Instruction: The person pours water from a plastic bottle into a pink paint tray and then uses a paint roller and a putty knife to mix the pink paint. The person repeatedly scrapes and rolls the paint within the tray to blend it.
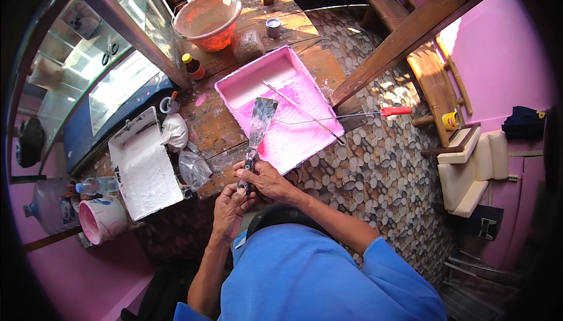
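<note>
Left hand (230, 208) and right hand (270, 181) close their grip on a putty knife (262, 117), probably to steady it, near the pink paint tray (253, 67) on the bench (322, 63), which a red-handled wire tool (396, 111) overhangs, perhaps to stay clean.

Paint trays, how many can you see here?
2: a pink tray near the middle of the view, and a white tray lower and left of it.

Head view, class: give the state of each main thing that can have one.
Scraper, held by left hand and right hand, blade stained
Pink tray, holding pink paint
White tray, coated white inside
Dark bottle, upright, capped
Orange basin, upright
Clear plastic bag, crumpled
</note>
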A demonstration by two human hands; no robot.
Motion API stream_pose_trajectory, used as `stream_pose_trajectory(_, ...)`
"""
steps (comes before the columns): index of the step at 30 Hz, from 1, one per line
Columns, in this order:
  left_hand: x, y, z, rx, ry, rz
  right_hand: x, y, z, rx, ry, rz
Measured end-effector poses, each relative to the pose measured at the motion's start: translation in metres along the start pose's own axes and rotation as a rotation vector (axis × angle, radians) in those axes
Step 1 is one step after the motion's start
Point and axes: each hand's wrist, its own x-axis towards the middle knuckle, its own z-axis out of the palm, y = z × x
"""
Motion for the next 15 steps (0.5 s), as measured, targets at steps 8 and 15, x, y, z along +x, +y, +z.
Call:
stream_pose_trajectory(8, 0.081, -0.068, 0.054, 0.277, -0.109, -0.175, -0.065, 0.024, -0.111, -0.018, 0.344, 0.005)
stream_pose_trajectory(15, 0.183, -0.137, 0.128, 0.306, 0.068, -0.191, -0.111, 0.028, -0.167, -0.276, 0.717, -0.099)
